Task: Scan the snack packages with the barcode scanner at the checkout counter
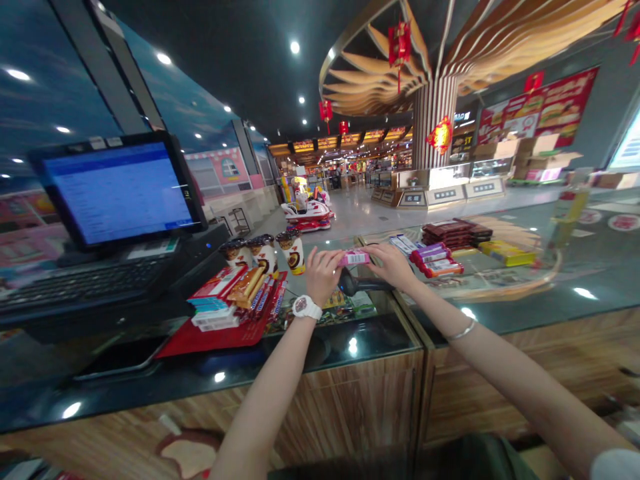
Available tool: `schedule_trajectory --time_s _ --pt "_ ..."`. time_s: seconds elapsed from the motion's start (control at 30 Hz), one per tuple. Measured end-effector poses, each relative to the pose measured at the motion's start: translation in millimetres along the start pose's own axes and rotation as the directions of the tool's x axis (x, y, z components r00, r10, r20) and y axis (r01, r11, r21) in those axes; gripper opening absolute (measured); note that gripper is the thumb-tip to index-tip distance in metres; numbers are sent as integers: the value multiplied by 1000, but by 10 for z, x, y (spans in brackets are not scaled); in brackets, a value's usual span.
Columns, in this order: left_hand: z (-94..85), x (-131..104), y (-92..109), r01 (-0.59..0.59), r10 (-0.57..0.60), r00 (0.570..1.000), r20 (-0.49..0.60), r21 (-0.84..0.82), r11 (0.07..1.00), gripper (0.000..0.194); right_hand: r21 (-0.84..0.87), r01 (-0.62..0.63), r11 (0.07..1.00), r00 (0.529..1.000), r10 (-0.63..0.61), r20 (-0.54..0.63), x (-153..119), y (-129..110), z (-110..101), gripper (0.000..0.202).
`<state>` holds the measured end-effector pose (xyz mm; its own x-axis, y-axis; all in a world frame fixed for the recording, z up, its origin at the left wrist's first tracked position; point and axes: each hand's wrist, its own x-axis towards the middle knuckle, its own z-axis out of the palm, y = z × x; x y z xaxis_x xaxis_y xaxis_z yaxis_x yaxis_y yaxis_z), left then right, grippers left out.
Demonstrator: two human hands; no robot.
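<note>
Holding a pink packet (354,257) above a black scanner (349,284)

Grips the packet's left end in the left hand (323,270), nearly closed with fingers bent about it, and its right end in the right hand (393,265), half closed with fingers and thumb against it. Shows a barcode on the packet's near face; cannot tell whether packet and scanner touch. Wears a white watch (307,307) on the left wrist and a silver bangle (463,330) on the right forearm.

Has, right of the scanner on the glass counter (350,360), a purple packet (429,253) and dark red packets (450,233), then a yellow packet (507,253) farther right. Has, left of the scanner, three lidded cups (291,252) and a red sheet (210,340) bearing stacked boxes (217,285) and red packs (265,297). Has, well left of the scanner, a lit monitor (120,190), a black keyboard (60,283) and a dark flat device (123,357).
</note>
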<state>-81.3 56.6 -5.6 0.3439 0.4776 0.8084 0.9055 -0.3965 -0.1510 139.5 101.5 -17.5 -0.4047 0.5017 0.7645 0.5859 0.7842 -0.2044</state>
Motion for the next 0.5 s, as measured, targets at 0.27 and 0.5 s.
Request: schedule_trajectory --time_s 0.27,0.5 --pt "-47 66 218 -35 36 999 34 -17 999 33 -162 90 983 996 -85 39 -125 95 -315 32" --pt "49 250 627 -65 66 998 8 -67 996 38 -234 26 972 999 -30 -16 -473 323 -783 34"
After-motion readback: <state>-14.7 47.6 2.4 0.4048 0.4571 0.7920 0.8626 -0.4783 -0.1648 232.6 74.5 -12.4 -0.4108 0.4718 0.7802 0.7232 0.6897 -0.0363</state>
